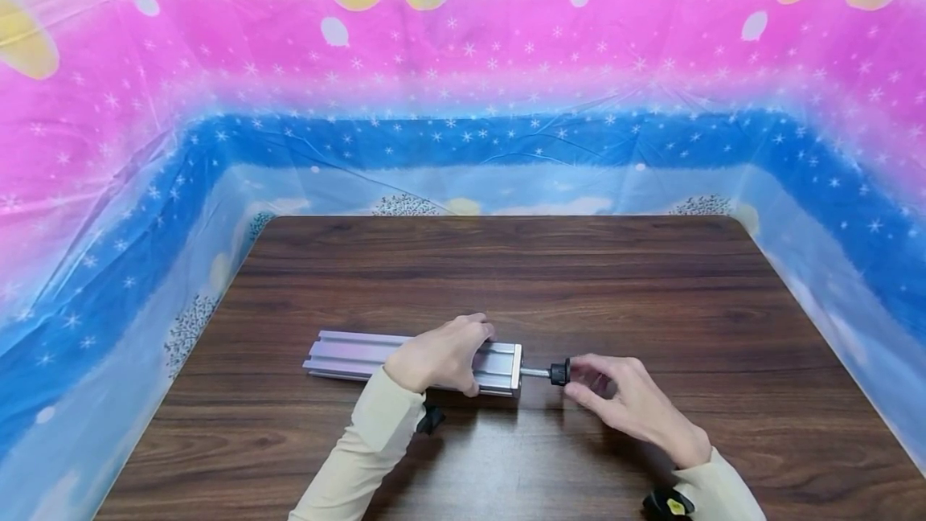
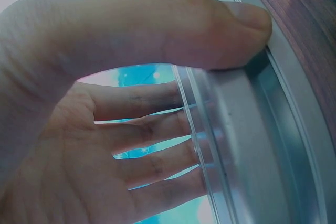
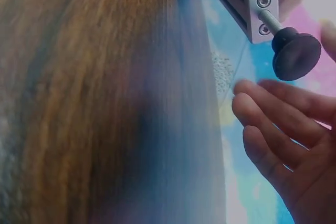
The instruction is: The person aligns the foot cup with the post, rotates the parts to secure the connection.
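Observation:
A grooved aluminium extrusion profile lies across the table, a metal end plate on its right end. My left hand grips the profile near that end, the thumb on the near side and the fingers over the far side. From the plate a threaded rod sticks out, carrying a black levelling foot. Beside this foot is my right hand, thumb and fingers spread and loosely bent. The right wrist view shows a gap between the fingers and the foot's round base. Two screws sit in the plate there.
The dark wood-grain table extends behind and to both sides of the profile. A pink and blue patterned cloth hangs around its back and sides. Black wrist straps show at both cream sleeves.

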A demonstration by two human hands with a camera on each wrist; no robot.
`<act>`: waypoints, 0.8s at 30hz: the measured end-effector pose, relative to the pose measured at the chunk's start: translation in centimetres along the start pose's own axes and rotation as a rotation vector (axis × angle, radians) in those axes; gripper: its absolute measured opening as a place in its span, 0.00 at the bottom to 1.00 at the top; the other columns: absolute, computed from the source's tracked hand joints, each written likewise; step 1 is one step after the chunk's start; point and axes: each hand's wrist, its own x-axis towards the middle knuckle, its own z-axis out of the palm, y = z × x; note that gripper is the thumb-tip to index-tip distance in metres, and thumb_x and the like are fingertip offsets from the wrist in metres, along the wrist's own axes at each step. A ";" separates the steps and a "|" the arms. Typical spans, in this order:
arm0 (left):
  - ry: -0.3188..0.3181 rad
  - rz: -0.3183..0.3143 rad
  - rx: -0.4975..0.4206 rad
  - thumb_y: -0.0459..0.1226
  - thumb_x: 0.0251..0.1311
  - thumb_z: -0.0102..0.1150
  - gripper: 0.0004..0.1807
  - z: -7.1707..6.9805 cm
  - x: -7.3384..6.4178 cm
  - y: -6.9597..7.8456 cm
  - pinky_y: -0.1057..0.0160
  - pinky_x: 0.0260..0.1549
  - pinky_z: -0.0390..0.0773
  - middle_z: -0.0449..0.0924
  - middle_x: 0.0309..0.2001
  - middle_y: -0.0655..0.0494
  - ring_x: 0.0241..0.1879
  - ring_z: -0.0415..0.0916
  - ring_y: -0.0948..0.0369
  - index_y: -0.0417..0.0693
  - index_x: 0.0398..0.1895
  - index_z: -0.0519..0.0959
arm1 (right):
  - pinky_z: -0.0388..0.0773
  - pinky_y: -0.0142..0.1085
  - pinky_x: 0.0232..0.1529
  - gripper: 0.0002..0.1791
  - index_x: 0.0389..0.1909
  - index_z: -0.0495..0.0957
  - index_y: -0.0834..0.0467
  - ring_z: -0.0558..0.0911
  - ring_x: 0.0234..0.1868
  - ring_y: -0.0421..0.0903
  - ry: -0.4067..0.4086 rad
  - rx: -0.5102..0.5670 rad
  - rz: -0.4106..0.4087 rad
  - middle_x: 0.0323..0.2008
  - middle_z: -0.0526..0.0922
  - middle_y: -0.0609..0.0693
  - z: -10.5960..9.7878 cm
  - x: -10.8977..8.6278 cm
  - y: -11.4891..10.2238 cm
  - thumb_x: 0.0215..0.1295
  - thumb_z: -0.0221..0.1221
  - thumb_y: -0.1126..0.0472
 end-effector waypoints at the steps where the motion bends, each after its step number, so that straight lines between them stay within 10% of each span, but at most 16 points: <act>1: -0.001 0.000 -0.001 0.34 0.40 0.80 0.36 0.0 0.0 0.0 0.59 0.48 0.77 0.77 0.52 0.53 0.47 0.73 0.58 0.39 0.58 0.78 | 0.80 0.31 0.31 0.20 0.55 0.82 0.52 0.81 0.31 0.32 0.010 0.009 -0.020 0.37 0.87 0.40 0.0 0.0 0.0 0.62 0.70 0.57; 7: 0.003 -0.003 0.002 0.35 0.40 0.80 0.36 0.0 -0.1 0.1 0.58 0.51 0.77 0.77 0.56 0.51 0.51 0.74 0.56 0.40 0.58 0.77 | 0.81 0.32 0.44 0.43 0.69 0.72 0.56 0.84 0.44 0.40 0.051 -0.011 -0.176 0.59 0.83 0.52 0.0 0.1 -0.2 0.50 0.76 0.66; 24: -0.008 -0.013 -0.014 0.33 0.41 0.80 0.36 -0.1 0.0 0.2 0.57 0.49 0.77 0.77 0.53 0.52 0.48 0.73 0.57 0.39 0.58 0.77 | 0.80 0.32 0.38 0.36 0.67 0.76 0.52 0.84 0.41 0.40 0.072 -0.052 -0.184 0.48 0.87 0.44 0.1 -0.1 -0.1 0.55 0.74 0.63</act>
